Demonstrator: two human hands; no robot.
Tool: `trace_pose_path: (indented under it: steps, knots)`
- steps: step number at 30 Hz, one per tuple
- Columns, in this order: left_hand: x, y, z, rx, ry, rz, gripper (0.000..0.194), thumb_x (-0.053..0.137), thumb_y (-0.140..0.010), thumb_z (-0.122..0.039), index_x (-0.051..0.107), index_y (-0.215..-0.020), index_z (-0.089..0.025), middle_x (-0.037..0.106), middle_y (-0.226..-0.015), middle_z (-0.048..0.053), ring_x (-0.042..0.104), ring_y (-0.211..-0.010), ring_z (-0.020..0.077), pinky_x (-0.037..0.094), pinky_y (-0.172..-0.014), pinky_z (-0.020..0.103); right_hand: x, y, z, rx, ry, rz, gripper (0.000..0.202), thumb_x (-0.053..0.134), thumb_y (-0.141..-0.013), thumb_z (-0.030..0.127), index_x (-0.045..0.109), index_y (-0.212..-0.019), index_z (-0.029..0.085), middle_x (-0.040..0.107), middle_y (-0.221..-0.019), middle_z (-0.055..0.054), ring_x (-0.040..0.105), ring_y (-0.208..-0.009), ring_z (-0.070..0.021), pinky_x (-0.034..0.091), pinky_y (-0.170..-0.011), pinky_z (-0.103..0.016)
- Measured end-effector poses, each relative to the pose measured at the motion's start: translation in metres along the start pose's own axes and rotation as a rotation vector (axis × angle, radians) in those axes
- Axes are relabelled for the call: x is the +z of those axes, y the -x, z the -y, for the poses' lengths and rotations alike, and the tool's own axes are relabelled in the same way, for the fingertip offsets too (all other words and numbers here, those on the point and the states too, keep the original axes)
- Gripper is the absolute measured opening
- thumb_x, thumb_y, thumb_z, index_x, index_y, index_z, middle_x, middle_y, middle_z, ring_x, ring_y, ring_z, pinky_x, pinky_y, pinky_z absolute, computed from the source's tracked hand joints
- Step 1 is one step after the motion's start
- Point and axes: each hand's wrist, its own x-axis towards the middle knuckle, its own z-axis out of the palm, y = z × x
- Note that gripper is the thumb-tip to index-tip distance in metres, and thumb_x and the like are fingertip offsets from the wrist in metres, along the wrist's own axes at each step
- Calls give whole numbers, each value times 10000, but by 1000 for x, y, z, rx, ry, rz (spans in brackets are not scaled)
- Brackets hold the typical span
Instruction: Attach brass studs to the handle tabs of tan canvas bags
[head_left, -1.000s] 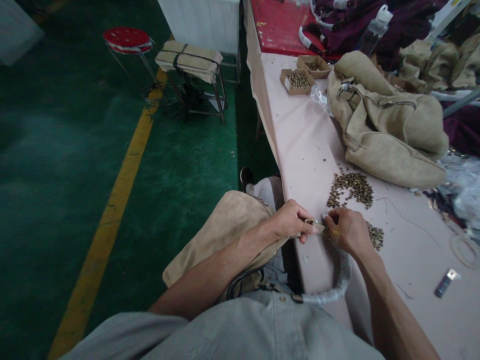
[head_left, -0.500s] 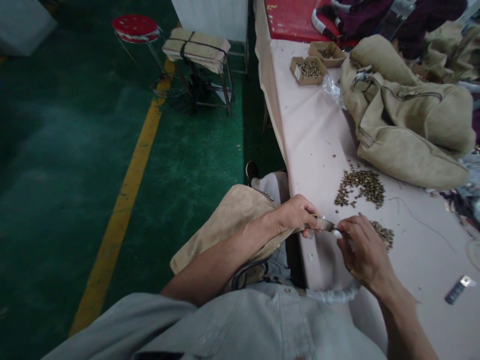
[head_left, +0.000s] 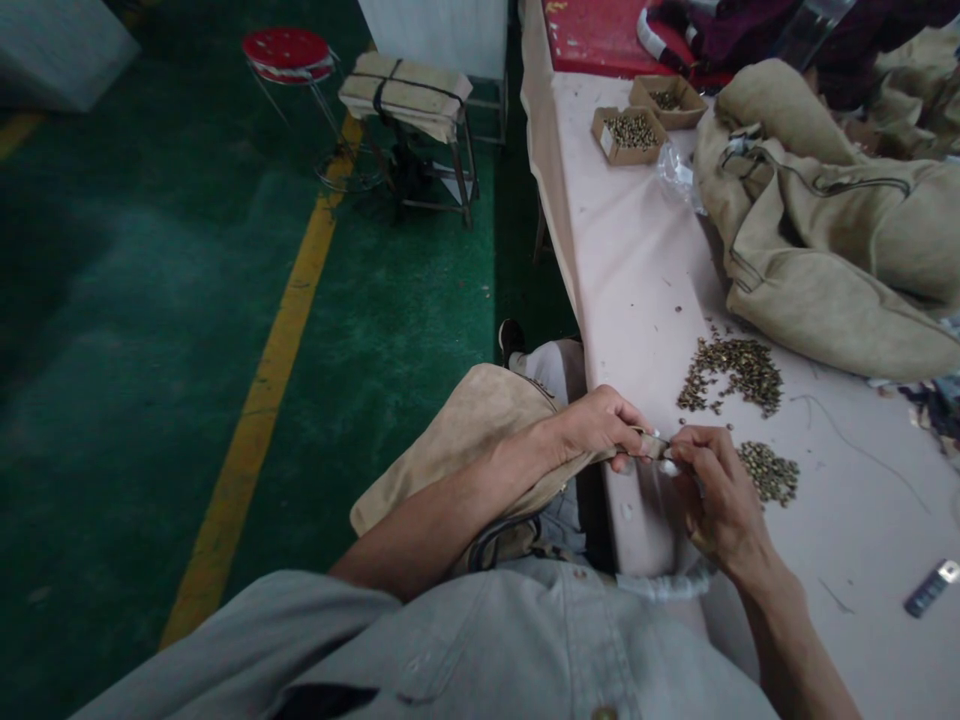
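A tan fabric bag (head_left: 457, 440) with a dark zipper lies across my lap. My left hand (head_left: 604, 425) is closed on a narrow strap (head_left: 655, 447) of this bag, holding its end out over the table edge. My right hand (head_left: 716, 490) pinches at the strap's tip; any small piece between these fingertips is hidden. White wrapping shows on some fingertips of both hands. Just beyond my right hand lie a pile of small brass-coloured rivet parts (head_left: 739, 370) and a second, rounder-looking pile (head_left: 769, 473).
Two small cardboard boxes of metal pieces, one nearer (head_left: 628, 135) and one behind (head_left: 667, 100), stand at the table's far end. A large tan bag (head_left: 825, 230) lies at right. A small dark tool (head_left: 930, 588) rests at lower right. Stools, one red (head_left: 289, 50), stand on the green floor.
My right hand has turned slightly, its fingertips now closer together at the strap's end. More of the rounder pile shows. The view has shifted a little to the left.
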Motion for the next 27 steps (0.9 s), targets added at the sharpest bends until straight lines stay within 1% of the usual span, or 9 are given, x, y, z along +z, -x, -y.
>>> trace_pose_path:
  steps: [4,6,13,17,22,24,27]
  knots:
    - [0,-2,4,15,-3,13,301,821,-612,-162,760,-885,-49,742,-700,74,580,-412,99,453,-410,197,-3,-2,2,0,-95,7,271,518,-956,107,560,-1191,236,561,-1235,-131,622,-1109,-254,551,-862,-400]
    - [0,-2,5,21,3,15,304,825,-616,-160,762,-894,-54,741,-699,70,580,-414,97,445,-410,191,-5,-3,3,7,-140,22,271,514,-965,111,566,-1195,246,586,-1258,-133,634,-1141,-256,555,-891,-406]
    - [0,-2,5,-25,34,-6,295,829,-600,-125,778,-883,-59,735,-686,67,574,-423,94,445,-429,199,-5,-3,1,41,-213,15,210,543,-970,175,611,-1154,251,640,-1223,-134,674,-1113,-274,568,-901,-426]
    - [-1,-2,6,12,36,35,280,821,-614,-134,773,-880,-61,743,-702,75,575,-414,97,443,-424,204,-4,-1,3,46,-207,4,217,545,-970,164,629,-1149,254,651,-1216,-132,677,-1106,-267,567,-883,-418]
    - [-5,-4,9,21,37,65,287,819,-624,-141,774,-894,-56,747,-709,84,596,-418,115,458,-441,222,5,1,4,89,-299,-104,142,587,-969,177,665,-1062,251,689,-1163,-123,694,-1050,-262,565,-834,-415]
    - [-4,-5,10,29,29,61,282,816,-622,-135,776,-890,-57,735,-677,71,597,-416,120,448,-442,222,8,1,3,132,-348,-143,100,609,-966,199,685,-1012,244,700,-1147,-121,701,-1026,-265,561,-831,-421]
    - [-1,-2,10,72,-46,32,265,806,-649,-138,775,-900,-58,694,-597,33,589,-413,110,423,-451,201,9,2,1,200,-421,-163,64,656,-947,220,718,-949,234,717,-1111,-115,711,-996,-268,553,-825,-419]
